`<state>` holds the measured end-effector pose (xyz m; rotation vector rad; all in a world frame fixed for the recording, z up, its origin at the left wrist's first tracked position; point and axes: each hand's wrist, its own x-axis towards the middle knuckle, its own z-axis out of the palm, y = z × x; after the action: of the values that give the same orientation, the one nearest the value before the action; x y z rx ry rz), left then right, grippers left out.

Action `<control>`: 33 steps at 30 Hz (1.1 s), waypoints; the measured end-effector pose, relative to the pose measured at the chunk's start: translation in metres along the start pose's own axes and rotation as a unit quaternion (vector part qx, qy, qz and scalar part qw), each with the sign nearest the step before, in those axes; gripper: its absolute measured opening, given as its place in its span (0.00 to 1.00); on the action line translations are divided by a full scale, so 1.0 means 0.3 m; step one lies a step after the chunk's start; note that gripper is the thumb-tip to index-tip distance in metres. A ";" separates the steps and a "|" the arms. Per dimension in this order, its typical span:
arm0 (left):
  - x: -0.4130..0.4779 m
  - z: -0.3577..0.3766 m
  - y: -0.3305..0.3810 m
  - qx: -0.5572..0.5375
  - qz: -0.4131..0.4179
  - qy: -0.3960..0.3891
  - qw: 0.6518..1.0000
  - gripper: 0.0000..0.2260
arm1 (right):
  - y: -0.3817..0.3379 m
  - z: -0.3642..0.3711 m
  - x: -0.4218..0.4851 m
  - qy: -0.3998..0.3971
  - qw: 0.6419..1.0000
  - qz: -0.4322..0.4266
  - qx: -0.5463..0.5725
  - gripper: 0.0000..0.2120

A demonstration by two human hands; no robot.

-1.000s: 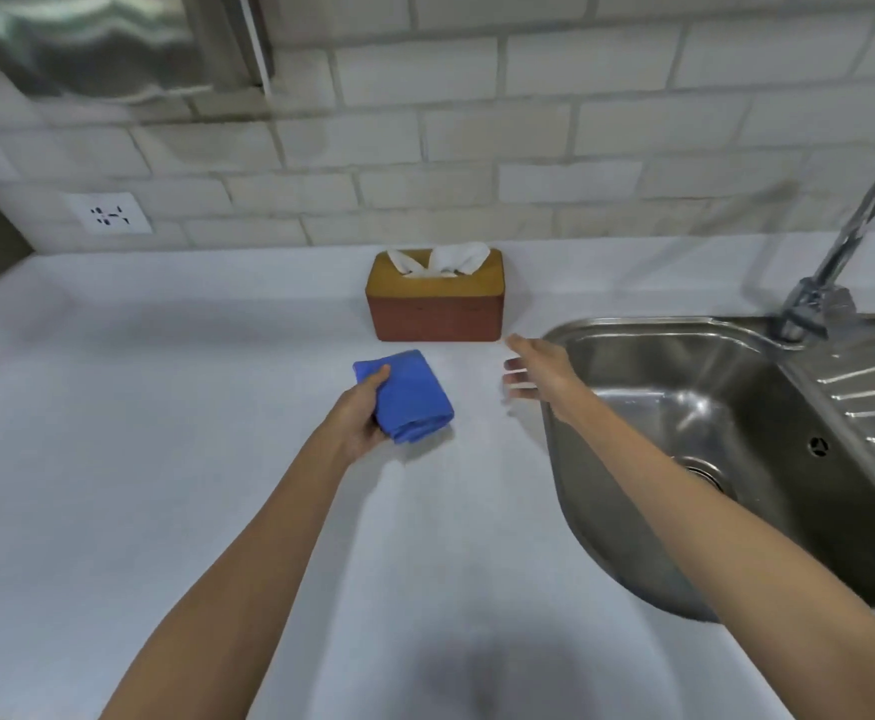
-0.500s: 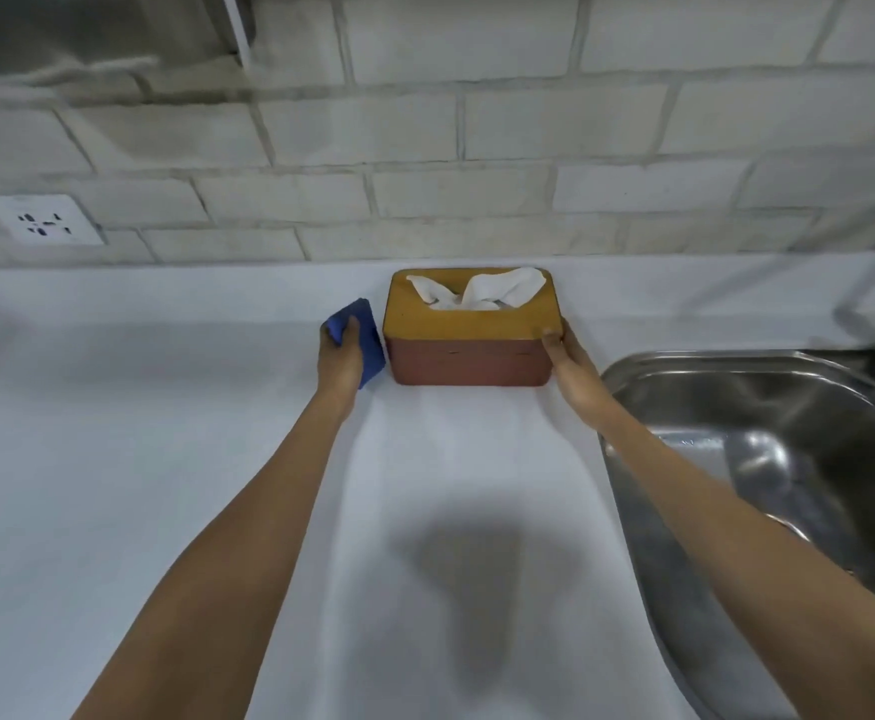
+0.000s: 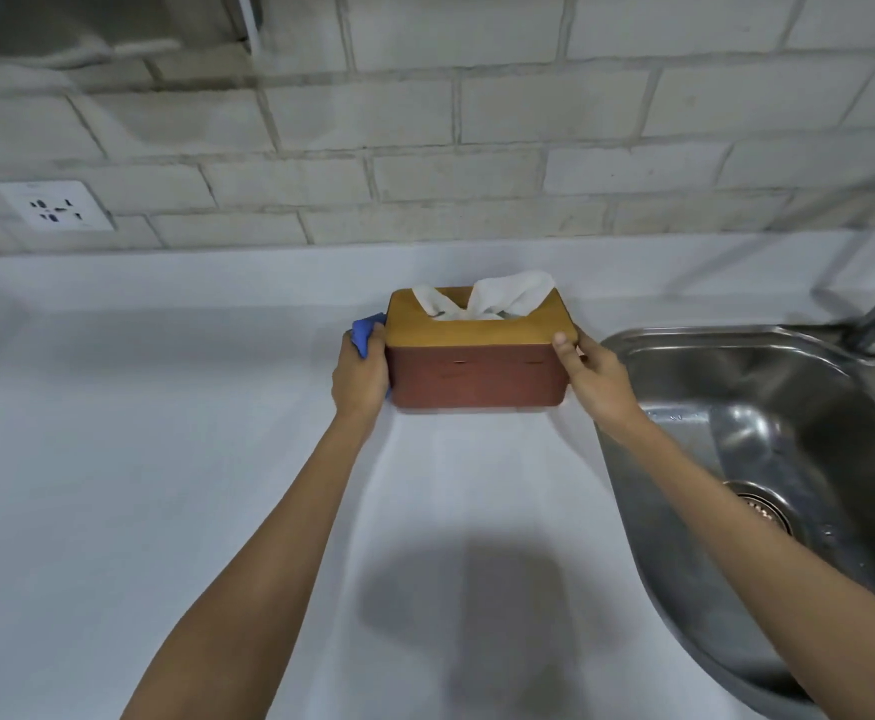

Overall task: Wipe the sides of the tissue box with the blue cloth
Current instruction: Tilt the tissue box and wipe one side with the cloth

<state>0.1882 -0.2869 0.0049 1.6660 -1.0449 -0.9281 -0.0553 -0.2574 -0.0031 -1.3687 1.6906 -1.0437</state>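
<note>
Tissue box [image 3: 477,374] — on counter [image 3: 165,459] beside sink [image 3: 736,407]. Our left hand [image 3: 360,379] presses blue cloth [image 3: 367,332] flat to left side; right hand [image 3: 588,368] braces opposite end, thumb on lid. We advise firm, even strokes — box held steady.

Left hand [image 3: 360,374] presses blue cloth [image 3: 368,331] against tissue box [image 3: 477,363]; right hand [image 3: 588,368] steadies it.

Both arms stretched fwd, bare forearms converging toward far centre. Left hand [image 3: 360,376] curled closed w/ blue cloth [image 3: 366,330] gripped in it, knuckles up. Right hand [image 3: 594,371] clamped, thumb on top, fingers wrapped out of view.
</note>
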 end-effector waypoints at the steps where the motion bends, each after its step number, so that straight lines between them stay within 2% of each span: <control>1: -0.031 -0.013 0.000 0.019 -0.002 0.006 1.000 0.16 | -0.005 -0.015 -0.031 0.005 1.000 0.009 -0.015 0.26; 5: -0.147 -0.070 -0.007 0.114 0.008 0.020 0.993 0.18 | -0.033 -0.065 -0.160 0.024 0.998 0.021 -0.050 0.18; 7: -0.191 -0.101 -0.008 0.150 0.009 0.018 0.989 0.18 | -0.046 -0.084 -0.220 0.029 0.997 0.016 -0.064 0.24; 11: -0.244 -0.160 -0.001 0.211 0.016 0.014 0.977 0.18 | -0.067 -0.106 -0.325 0.015 0.998 0.013 -0.059 0.29; 13: -0.255 -0.185 0.008 0.238 0.022 0.015 0.971 0.19 | -0.072 -0.111 -0.356 -0.010 0.999 0.015 -0.043 0.35; 15: -0.257 -0.198 0.023 0.257 0.024 0.016 0.966 0.20 | -0.073 -0.117 -0.366 -0.058 0.998 0.009 -0.034 0.46; 18: -0.255 -0.201 0.045 0.257 0.020 0.018 0.966 0.20 | -0.067 -0.118 -0.358 -0.131 0.979 -0.062 -0.141 0.62; 23: -0.265 -0.190 0.056 0.212 0.034 0.036 0.976 0.19 | -0.045 -0.101 -0.327 -0.119 0.952 -0.145 -0.244 0.64; 27: -0.302 -0.175 0.036 0.102 0.097 0.074 0.987 0.18 | -0.043 -0.097 -0.293 -0.125 0.953 -0.180 -0.208 0.58; 29: -0.330 -0.168 0.012 0.046 0.126 0.051 0.990 0.18 | -0.042 -0.102 -0.278 -0.129 0.956 -0.177 -0.194 0.55; 31: -0.334 -0.157 0.000 -0.020 0.100 0.040 0.994 0.24 | -0.035 -0.108 -0.264 -0.131 0.955 -0.182 -0.192 0.54; 33: -0.325 -0.143 0.002 -0.107 0.071 0.027 0.991 0.23 | -0.031 -0.109 -0.256 -0.129 0.953 -0.190 -0.198 0.53</control>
<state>0.1926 -0.1833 0.0288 1.4127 -0.9789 -0.8650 -0.0668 -0.1781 0.0221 -2.0553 1.5239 -0.6970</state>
